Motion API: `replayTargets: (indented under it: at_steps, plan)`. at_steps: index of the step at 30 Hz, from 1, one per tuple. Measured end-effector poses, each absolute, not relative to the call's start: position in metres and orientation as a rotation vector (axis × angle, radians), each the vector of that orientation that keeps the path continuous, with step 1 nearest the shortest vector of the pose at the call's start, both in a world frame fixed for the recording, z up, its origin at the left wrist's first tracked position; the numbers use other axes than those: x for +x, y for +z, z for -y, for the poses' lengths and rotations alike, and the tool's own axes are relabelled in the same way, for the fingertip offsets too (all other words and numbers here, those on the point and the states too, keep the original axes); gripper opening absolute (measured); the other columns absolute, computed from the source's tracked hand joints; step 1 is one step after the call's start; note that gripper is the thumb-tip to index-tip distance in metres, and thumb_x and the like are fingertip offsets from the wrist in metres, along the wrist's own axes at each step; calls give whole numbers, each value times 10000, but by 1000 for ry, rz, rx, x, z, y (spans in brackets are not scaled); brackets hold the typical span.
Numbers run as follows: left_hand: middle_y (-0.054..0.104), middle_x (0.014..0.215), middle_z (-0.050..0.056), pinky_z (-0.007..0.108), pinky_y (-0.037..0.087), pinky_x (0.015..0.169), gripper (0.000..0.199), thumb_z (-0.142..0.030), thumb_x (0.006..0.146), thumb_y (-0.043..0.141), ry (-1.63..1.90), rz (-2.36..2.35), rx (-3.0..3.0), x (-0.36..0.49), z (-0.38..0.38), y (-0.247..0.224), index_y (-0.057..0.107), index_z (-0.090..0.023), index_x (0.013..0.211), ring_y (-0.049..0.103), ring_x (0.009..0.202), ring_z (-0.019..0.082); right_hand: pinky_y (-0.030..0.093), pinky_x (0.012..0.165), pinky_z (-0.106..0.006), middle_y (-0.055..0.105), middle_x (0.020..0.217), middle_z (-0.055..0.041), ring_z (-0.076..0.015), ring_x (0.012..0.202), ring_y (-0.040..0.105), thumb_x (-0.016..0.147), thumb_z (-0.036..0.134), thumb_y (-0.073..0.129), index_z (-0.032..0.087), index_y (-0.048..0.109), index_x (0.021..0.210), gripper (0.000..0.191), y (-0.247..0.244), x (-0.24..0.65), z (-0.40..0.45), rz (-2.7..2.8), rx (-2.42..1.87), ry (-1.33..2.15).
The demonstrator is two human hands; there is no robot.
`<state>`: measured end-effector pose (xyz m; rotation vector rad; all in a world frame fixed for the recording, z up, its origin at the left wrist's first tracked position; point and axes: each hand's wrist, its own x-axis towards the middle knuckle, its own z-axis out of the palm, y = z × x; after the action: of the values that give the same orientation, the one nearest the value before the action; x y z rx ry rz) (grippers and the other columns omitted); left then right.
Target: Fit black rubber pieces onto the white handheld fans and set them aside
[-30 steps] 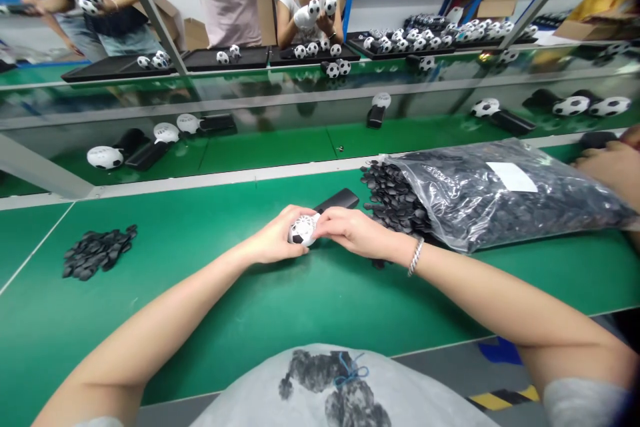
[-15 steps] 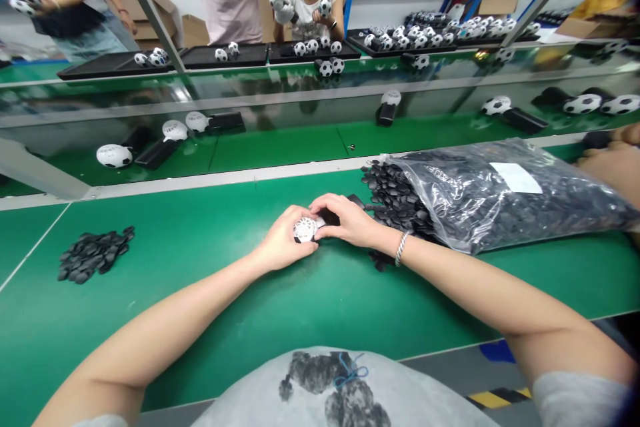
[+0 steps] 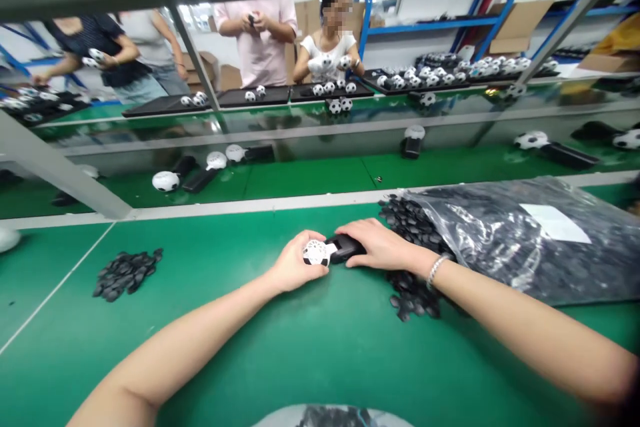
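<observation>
A small handheld fan with a football-patterned head (image 3: 316,253) and a black handle (image 3: 344,249) is held just over the green bench. My left hand (image 3: 295,267) curls round the white slotted head, thumb in front and fingers behind. The black handle is gripped by my right hand (image 3: 377,245), fingers on top and thumb below. Part of the handle is hidden under that hand. Right beside my right wrist lie many small black plastic pieces (image 3: 415,223), spilling from a clear plastic bag (image 3: 500,247).
A small pile of black pieces (image 3: 127,273) lies to the left. Beyond the bench's pale edge (image 3: 260,205), a green conveyor belt (image 3: 320,173) carries several similar fans (image 3: 166,180). Across it, people stand or sit by black trays (image 3: 255,99) of fans. A slanted metal post (image 3: 65,160) rises at left.
My right hand has shifted from pinching beside the fan's head to gripping its black handle. My left hand keeps hold of the head. The camera view has tilted up and turned left.
</observation>
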<state>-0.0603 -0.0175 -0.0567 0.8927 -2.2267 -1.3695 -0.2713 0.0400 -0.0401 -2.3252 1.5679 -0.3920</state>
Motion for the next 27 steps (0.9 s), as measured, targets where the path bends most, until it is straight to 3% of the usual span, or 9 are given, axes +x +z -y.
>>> replayTargets:
  at_steps: [3,7,15,19,22,24,27]
  plan:
    - [521,1183,86,305,424,874,659,-314,617,695,-1324,2260,783,-57,57,-64,409,-175,1193,527,1036,203,393,826,-334,576,1053,-85,-229,965,520,691,508,600,180,527,1101,530,-39,-289,-27,-1642,-2223,-354]
    - [455,1271,116,322,374,953,619,-463,732,563,-724,2315,1166,-49,133,-68,389,-150,1237,429,1169,220,417,782,-294,590,1027,-84,-212,906,551,715,462,576,166,544,1051,449,-39,-310,6,-1874,-2060,-434]
    - [298,1372,147,416,212,1038,709,-301,671,629,-208,2347,1468,-47,285,-45,325,-128,1288,215,1278,308,423,702,-290,598,965,-121,-219,849,570,759,419,523,117,528,1054,422,-56,-350,107,-2359,-1837,-410]
    - [186,1418,164,510,171,1013,788,-269,648,645,-105,2373,1622,-57,339,-38,256,-166,1326,86,1304,362,418,774,-411,531,1119,-138,-298,1010,491,750,406,525,149,478,1156,483,-68,-354,120,-2419,-2009,-359]
    - [228,1403,151,532,165,1000,805,-276,634,659,-100,2433,1710,-65,361,-39,253,-196,1325,141,1285,370,391,831,-491,445,1235,-137,-340,1094,416,732,429,534,169,447,1206,548,-67,-350,105,-2477,-2132,-443]
    - [295,1357,175,500,227,980,751,-268,645,647,-92,2464,1741,-69,365,-42,298,-152,1299,245,1237,363,398,878,-452,416,1263,-128,-313,1116,421,733,445,528,172,470,1190,536,-63,-347,82,-2329,-2200,-491]
    - [323,1305,213,444,319,919,607,-257,634,648,-49,2466,1763,-73,356,-42,434,-79,1174,302,1181,376,451,870,-360,428,1273,-59,-247,1087,487,773,491,479,269,521,1142,433,-63,-347,28,-2028,-2294,-428]
